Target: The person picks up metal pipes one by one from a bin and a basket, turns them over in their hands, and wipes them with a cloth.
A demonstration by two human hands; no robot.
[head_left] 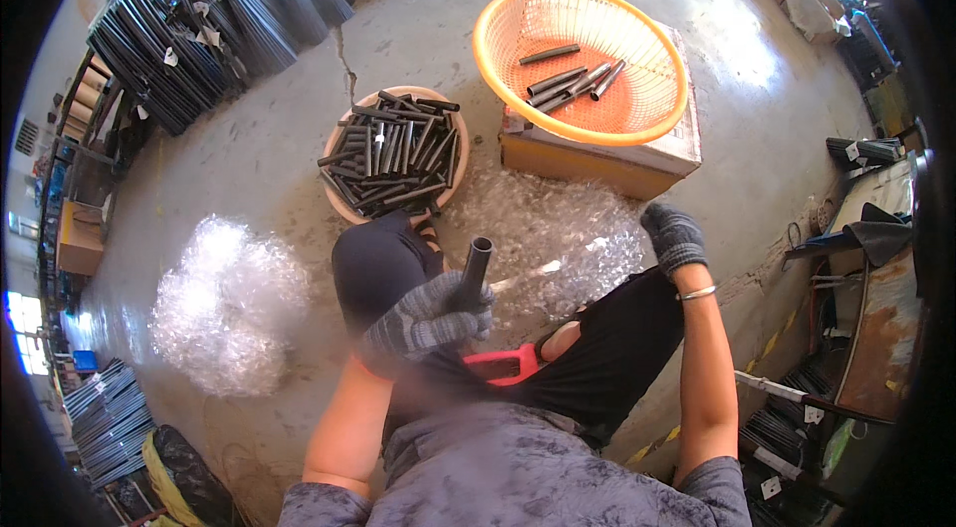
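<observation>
My left hand [430, 316], in a grey striped knit glove, is wrapped round a short dark metal tube [476, 263]. The tube stands nearly upright, its open end facing up. Over my right knee, my right hand [674, 236] wears a matching glove and has its fingers curled closed; what they hold, if anything, is hidden. Ahead of my left knee, a round pale basin [337, 196] is heaped with similar dark tubes [398, 148]. An orange plastic basket [637, 79] holds several shinier tubes [568, 89] and rests on a cardboard box [597, 166].
Crumpled clear plastic film [558, 228] covers the floor between my knees and the box. Another shiny film heap [231, 308] lies to my left. Long dark rods [169, 49] lean at the far left. A red plastic piece [503, 365] shows between my legs. Rusty metal bench [876, 348] stands right.
</observation>
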